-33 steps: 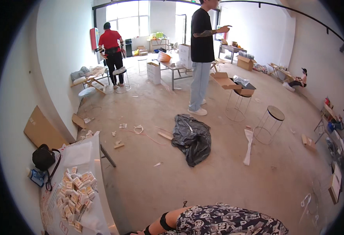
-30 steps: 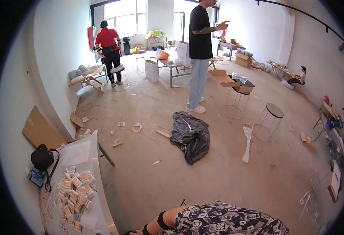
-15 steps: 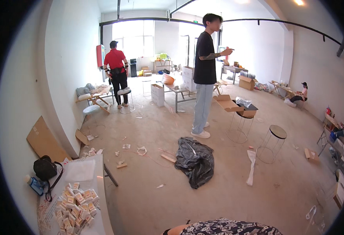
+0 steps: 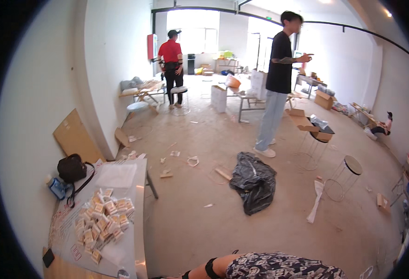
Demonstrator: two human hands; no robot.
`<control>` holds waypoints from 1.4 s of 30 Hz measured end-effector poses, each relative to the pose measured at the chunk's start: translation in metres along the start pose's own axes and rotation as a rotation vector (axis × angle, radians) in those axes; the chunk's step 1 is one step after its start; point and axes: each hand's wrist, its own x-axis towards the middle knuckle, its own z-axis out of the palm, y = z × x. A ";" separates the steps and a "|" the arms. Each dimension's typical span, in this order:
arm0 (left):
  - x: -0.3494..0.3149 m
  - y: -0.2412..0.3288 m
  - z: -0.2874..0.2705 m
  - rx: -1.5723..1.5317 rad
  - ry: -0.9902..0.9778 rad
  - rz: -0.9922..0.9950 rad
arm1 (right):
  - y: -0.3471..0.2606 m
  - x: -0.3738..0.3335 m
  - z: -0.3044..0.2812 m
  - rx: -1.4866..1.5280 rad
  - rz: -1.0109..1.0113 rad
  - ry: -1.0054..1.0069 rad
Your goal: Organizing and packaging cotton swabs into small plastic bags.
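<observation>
My left forearm (image 4: 220,266), banded with black straps, reaches leftward along the lower edge beside my patterned black-and-white clothing (image 4: 283,267). Its hand is cut off below the picture, and my right hand does not show either. Closest to the left arm is a table (image 4: 138,223) with a white printed covering. On it lies a heap of small clear-wrapped packets (image 4: 103,218) with tan and white contents. A clear plastic sheet (image 4: 116,175), a black strapped bag (image 4: 72,168) and a blue bottle (image 4: 56,188) are farther back on the table.
A crumpled black plastic bag (image 4: 254,183) lies on the floor ahead. Beyond it stands a person in black (image 4: 281,69); another in red (image 4: 171,53) is farther back. Stools (image 4: 353,165), an open carton (image 4: 323,136) and scraps occupy the floor to the right.
My view has turned left, so the room and table sit farther right in the picture. More of my strapped left forearm shows at the lower edge. The packets remain heaped on the table.
</observation>
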 end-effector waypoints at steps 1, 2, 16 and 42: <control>0.006 0.008 -0.011 -0.058 -0.080 -0.071 | -0.005 0.003 -0.001 0.004 -0.026 -0.012; 0.010 0.010 -0.020 -0.037 -0.073 -0.083 | -0.009 0.005 -0.003 0.006 -0.030 -0.006; 0.019 0.038 -0.055 -0.104 -0.131 -0.165 | -0.017 0.021 0.006 -0.127 -0.012 0.129; 0.024 0.054 -0.058 -0.060 -0.091 -0.226 | -0.030 0.041 -0.003 0.035 0.011 0.224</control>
